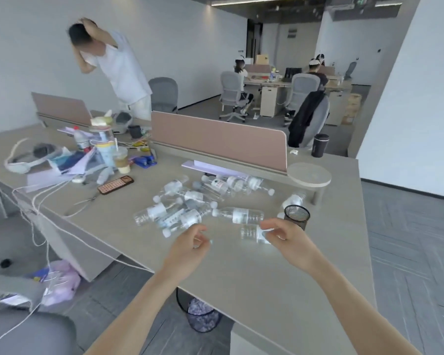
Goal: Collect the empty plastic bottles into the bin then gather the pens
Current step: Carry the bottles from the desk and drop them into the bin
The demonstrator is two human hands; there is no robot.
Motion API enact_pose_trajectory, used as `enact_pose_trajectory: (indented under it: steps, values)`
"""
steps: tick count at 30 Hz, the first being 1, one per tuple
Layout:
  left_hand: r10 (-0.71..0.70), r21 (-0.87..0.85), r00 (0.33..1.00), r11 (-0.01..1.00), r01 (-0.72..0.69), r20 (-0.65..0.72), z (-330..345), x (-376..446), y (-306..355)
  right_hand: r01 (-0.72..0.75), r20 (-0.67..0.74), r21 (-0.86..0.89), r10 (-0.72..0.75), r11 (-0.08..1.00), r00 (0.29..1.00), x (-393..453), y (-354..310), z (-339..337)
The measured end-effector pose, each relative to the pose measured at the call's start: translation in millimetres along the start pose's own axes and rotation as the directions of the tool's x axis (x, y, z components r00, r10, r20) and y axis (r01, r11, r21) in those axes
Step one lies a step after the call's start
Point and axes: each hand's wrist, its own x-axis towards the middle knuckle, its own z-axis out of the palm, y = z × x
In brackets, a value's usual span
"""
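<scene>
Clear plastic, crumpled and capped in white: a heap of empty bottles (pixel 187 201) lay on their sides across the middle of the grey worktop (pixel 280 272), below a pink divider panel (pixel 223 139). I saw my right hand (pixel 283 234) at the near right of the heap, its fingers curled round one bottle (pixel 253 233) that lay level, close above the worktop. My left hand (pixel 191 245) hovered beside it with fingers loosely bent and nothing in them. Just behind the right hand a black mesh pen cup (pixel 297 215) stood upright, and another bottle (pixel 237 215) lay between it and the heap. The near edge of the worktop ran on a slant from lower right to the left; past it, on the floor under that edge, stood a black mesh bin (pixel 203 317), partly hidden by the worktop. The stretch of worktop nearest me carried nothing but my forearms. To the left, white cables (pixel 40 201) hung over the worktop's corner, near a patterned phone (pixel 116 185) and a clutter of papers and cups (pixel 92 157). To the right the worktop ended at open grey carpet. Each bottle bore a white label, but blur left the print unreadable. No pens could be made out.
</scene>
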Motion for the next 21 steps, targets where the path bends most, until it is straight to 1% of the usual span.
enact_pose_trajectory:
  steps: [6,11,16,21]
  values:
    - [-0.057,-0.061,0.998,0.997,0.057,-0.006,-20.7,23.3,-40.4,0.013,0.075,-0.094,-0.006,0.996,0.997,36.9,-7.0,42.9]
    - [-0.121,-0.1,0.993,0.988,0.122,0.014,-22.6,53.8,-73.0,0.003,0.148,-0.073,0.008,0.997,0.989,87.0,-1.7,65.1]
    - [-0.218,-0.112,0.976,0.97,0.214,-0.025,-40.5,99.4,-101.6,0.005,0.186,-0.091,0.012,0.996,0.983,147.5,-0.8,90.8]
    - [-0.291,-0.139,0.955,0.95,0.28,-0.058,-53.9,137.3,-130.1,0.017,0.271,-0.14,0.021,0.99,0.962,187.7,1.6,123.3]
